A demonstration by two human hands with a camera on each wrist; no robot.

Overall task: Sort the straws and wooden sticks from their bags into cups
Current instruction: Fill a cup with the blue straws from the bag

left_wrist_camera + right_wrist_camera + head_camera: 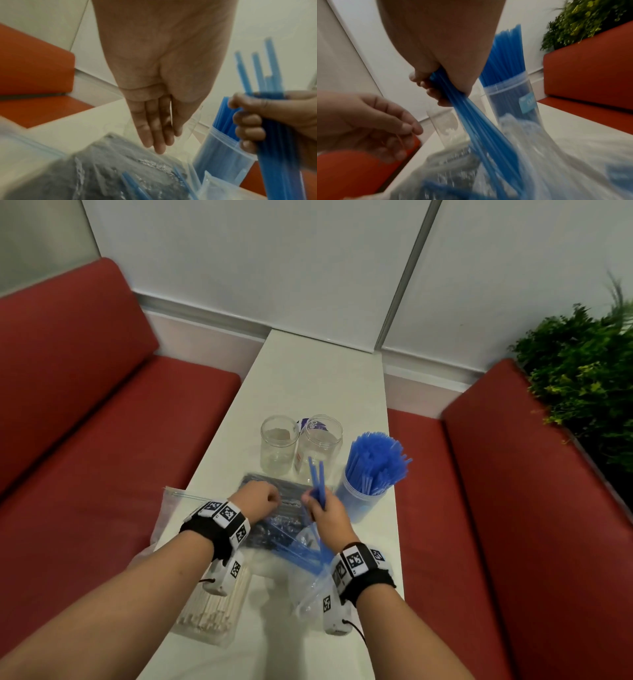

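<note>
Lifting a bunch of straws (pixel 317 479) out of the bag (pixel 301 546), toward the full cup (pixel 364 498).

From the head view, the straws are clenched in the right hand (pixel 327 513), their tails still inside the bag; the left hand (pixel 258 498) is laid on a dark bag (pixel 270 508), probably to steady it. At the left wrist, its fingers (pixel 154 129) are seen straight and pressed together. At the right wrist, the fingers (pixel 433 92) are curled round the straws; two jars (pixel 277 445) are kept empty, the sticks (pixel 212 607) untouched.
</note>
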